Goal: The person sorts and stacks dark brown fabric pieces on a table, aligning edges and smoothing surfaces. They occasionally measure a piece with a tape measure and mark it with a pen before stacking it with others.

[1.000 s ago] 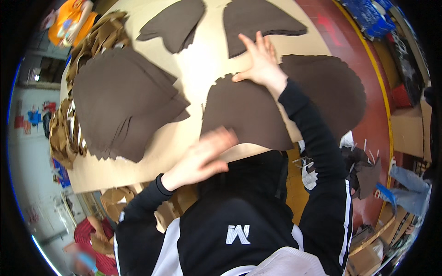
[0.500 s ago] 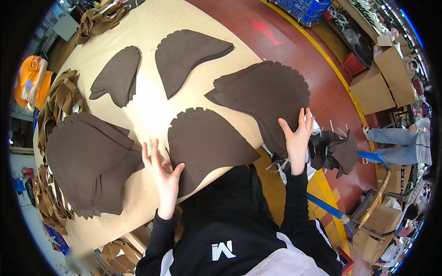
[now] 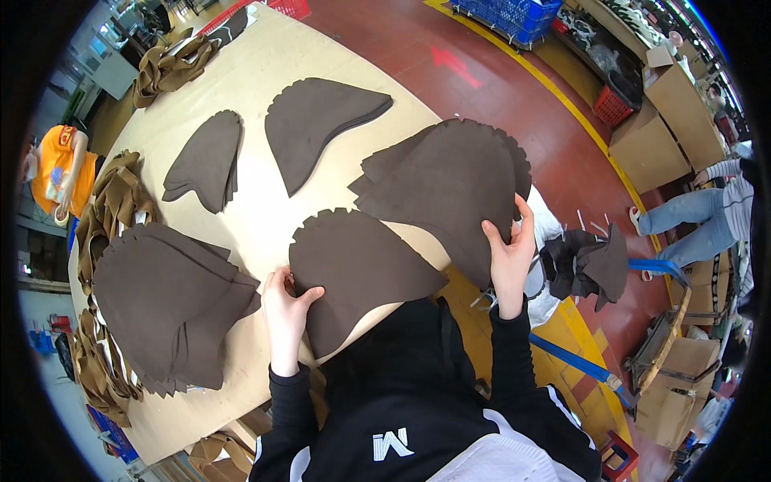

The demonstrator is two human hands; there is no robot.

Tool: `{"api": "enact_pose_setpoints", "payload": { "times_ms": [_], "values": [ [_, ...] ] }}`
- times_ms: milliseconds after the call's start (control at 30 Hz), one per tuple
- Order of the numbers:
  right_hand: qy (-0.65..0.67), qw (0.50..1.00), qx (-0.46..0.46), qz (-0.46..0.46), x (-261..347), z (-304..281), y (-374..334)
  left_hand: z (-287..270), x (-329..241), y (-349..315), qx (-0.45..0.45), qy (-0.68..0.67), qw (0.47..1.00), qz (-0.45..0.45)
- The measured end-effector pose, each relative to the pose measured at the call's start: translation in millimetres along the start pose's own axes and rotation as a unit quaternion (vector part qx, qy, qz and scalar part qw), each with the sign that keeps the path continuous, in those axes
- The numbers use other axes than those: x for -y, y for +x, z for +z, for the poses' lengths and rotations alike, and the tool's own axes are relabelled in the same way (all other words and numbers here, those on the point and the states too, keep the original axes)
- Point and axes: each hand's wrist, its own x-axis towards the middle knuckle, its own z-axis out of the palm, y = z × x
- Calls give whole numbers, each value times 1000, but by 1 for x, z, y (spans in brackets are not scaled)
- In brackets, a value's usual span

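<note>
Several dark brown, notched, curved cut pieces of sheet material lie on a pale table [image 3: 261,218]. My left hand [image 3: 287,313] pinches the left edge of the middle cut piece [image 3: 361,269], thumb on top and fingers curled at the rim. At the right, my right hand [image 3: 511,261] grips the right edge of the top piece in a fanned stack [image 3: 438,181], with its thumb on the face. Part of a lower piece shows past that top piece's upper right edge. A thick overlapping pile [image 3: 161,297] lies to the left of my left hand.
Two smaller stacks, one narrow [image 3: 206,157] and one broad [image 3: 317,128], lie farther back. Crumpled brown pieces [image 3: 116,197] line the left edge. Right of the table are a bundle of dark pieces [image 3: 586,261] and a blue cart handle [image 3: 582,357]. Other people stand left and right.
My left fingers have closed from a spread pose onto the middle piece's edge. My right hand has taken hold of the right stack's top piece, which has shifted left. The view has tilted slightly.
</note>
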Motion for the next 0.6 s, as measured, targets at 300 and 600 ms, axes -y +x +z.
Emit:
{"api": "enact_pose_setpoints", "payload": {
  "times_ms": [300, 600],
  "values": [
    [-280, 950, -46, -132, 8, -10, -5, -110, 34, -29, -355, -175, 917, 50],
    [137, 986, 82, -53, 36, 8, -37, -210, 22, -39, -517, -22, 841, 159]
  ]
}}
